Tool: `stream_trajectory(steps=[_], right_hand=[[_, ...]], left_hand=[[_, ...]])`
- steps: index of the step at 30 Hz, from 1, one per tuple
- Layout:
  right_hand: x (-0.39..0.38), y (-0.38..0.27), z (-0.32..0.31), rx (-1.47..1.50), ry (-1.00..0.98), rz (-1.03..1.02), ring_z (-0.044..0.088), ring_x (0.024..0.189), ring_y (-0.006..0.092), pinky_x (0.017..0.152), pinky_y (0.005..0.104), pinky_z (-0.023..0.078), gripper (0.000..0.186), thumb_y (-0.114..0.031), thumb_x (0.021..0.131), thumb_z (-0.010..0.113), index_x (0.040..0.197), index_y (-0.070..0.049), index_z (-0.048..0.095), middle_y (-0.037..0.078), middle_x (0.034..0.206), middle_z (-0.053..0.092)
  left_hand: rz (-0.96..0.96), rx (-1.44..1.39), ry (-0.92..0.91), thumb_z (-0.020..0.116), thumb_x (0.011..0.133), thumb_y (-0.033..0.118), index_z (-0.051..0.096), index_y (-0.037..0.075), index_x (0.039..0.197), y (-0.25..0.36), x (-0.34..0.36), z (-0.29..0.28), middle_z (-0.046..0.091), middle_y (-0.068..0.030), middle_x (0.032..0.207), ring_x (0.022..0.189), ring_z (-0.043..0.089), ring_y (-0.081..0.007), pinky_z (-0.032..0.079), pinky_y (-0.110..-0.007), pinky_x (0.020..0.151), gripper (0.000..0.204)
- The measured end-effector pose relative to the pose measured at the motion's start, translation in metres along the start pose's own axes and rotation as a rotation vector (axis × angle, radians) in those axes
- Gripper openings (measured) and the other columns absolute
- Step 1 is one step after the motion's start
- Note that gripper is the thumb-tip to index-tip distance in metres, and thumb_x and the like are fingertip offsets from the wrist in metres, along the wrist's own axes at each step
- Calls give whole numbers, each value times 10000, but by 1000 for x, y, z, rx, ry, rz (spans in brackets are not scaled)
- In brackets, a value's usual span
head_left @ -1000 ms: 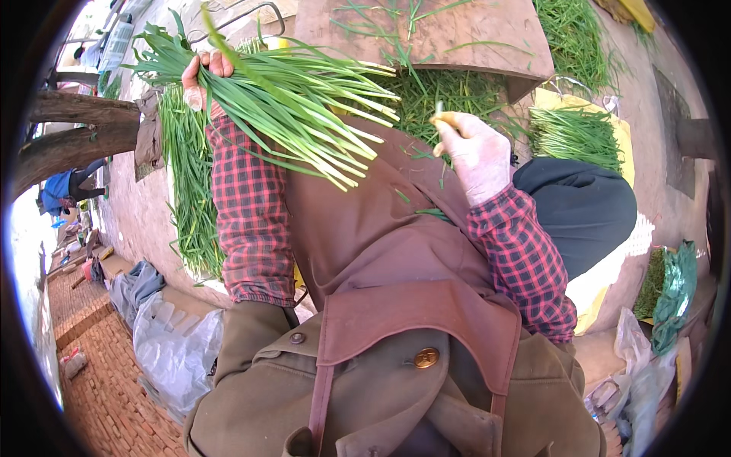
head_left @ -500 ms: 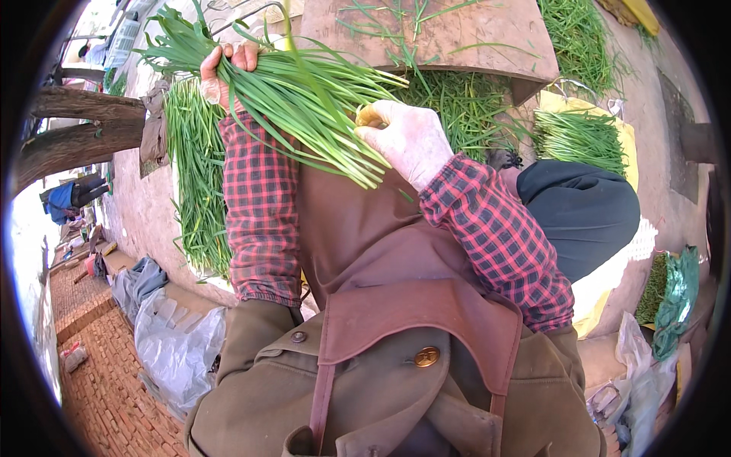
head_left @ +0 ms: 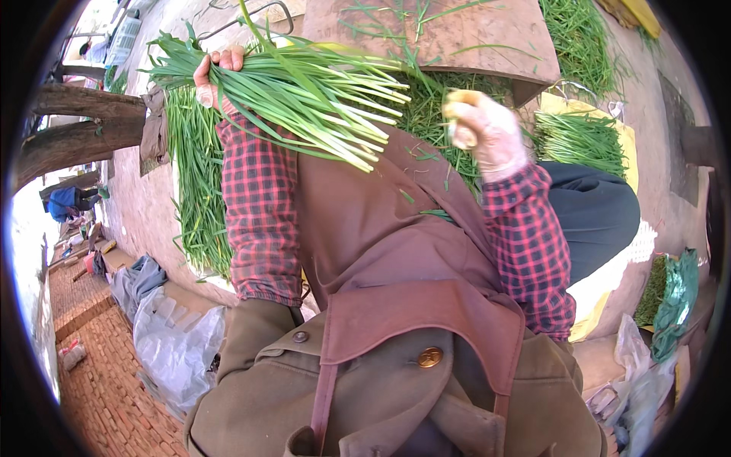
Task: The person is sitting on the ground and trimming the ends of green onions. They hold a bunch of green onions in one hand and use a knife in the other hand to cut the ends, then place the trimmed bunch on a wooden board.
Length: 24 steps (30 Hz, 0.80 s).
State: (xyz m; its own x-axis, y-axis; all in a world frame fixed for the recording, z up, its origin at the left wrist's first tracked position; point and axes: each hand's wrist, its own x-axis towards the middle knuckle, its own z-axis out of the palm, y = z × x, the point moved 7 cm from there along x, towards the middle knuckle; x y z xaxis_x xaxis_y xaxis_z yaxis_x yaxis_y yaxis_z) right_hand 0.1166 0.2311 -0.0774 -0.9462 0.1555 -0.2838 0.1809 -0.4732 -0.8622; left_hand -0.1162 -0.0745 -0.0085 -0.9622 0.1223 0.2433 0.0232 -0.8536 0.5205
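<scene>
My left hand [head_left: 219, 80] grips a fanned bunch of long green leafy stalks [head_left: 312, 91], leaves to the left and pale ends to the right, held above the brown apron [head_left: 358, 221] over my lap. My right hand [head_left: 480, 126], slightly blurred, is curled closed to the right of those pale ends, apart from them, over loose green leaves; what its fingers hold, if anything, I cannot make out. A neat pile of stalks [head_left: 579, 145] lies on a yellow sheet to the right, and a long pile [head_left: 194, 206] lies left of my left forearm.
A scrap-strewn board [head_left: 487, 27] stands ahead, with more leaves [head_left: 579, 46] at its right. Crumpled plastic bags [head_left: 175, 350] lie at lower left, a green bag [head_left: 674, 297] at right. Thick wooden posts [head_left: 84, 122] are at left, near a person in blue [head_left: 65, 202].
My right hand moved left to the pale stalk ends half a second ago and has now swung back right and up, away from them. My left hand keeps its grip, shifted slightly.
</scene>
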Motion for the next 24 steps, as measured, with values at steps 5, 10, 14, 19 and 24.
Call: stream_trajectory(steps=[5,10,14,19,24], right_hand=[[-5,-1,-54,-1269,268,-191,666,846,251,762,356,524,290,-254,844,637,1067,-72,668,143,946,678],[-47,-45,76,-1187,36,-843,649,897,238,757,294,540,223,-107,830,664,1050,-64,667,101,995,648],[-26,-39,126,-1335,-13,-804,617,824,250,755,351,507,262,-259,807,685,974,-58,677,79,882,627],[-13,-26,123,-1181,30,-1016,619,819,254,742,364,506,173,-224,801,670,883,-72,667,64,846,616],[-18,-25,79,-784,158,-594,641,678,181,622,292,517,185,-201,869,644,927,-28,675,79,836,646]], left_hand=[[-35,-14,-12,574,798,179,525,66,752,-3,5,0,477,-41,619,606,449,-167,418,-259,596,131],[-85,-14,-47,547,846,221,530,68,774,-3,2,-7,480,-53,637,630,450,-193,412,-298,594,170],[-43,30,-18,552,843,216,531,61,755,-8,1,-4,468,-55,616,617,444,-193,403,-292,573,179],[-67,-4,-10,559,841,204,524,41,766,-14,4,-12,444,-52,603,561,389,-184,346,-279,522,183],[-46,1,-6,556,851,208,521,34,774,-10,7,-27,447,-53,610,570,408,-193,358,-282,523,193]])
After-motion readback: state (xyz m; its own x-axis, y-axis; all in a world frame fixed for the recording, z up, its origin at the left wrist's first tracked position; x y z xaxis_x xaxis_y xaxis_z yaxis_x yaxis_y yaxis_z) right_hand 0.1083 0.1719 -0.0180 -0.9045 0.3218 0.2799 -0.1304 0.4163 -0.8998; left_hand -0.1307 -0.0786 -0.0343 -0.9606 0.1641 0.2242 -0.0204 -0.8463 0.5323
